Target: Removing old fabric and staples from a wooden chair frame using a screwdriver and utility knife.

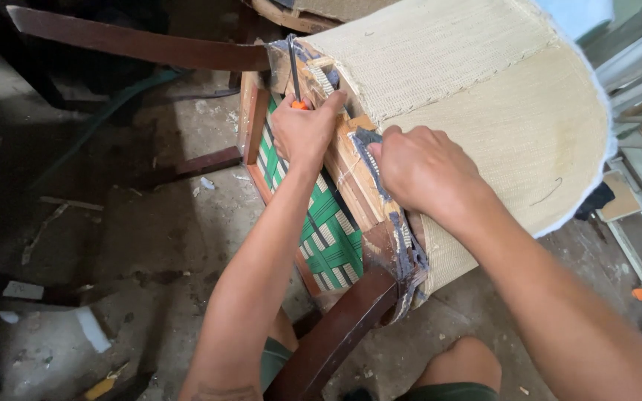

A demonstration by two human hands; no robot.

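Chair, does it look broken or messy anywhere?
Yes. The chair lies tipped over, its dark fabric torn in ragged strips along the bare wooden frame. The green webbing is exposed, and scraps litter the floor.

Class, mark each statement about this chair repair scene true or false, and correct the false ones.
1. The left hand grips a tool with an orange handle. True.
2. The right hand rests on the floor. False: it presses on the chair frame at a strip of dark fabric.
3. The webbing is green and cream. True.
4. The chair's back is covered in red leather. False: it is pale woven cloth.
5. The floor is littered with debris. True.
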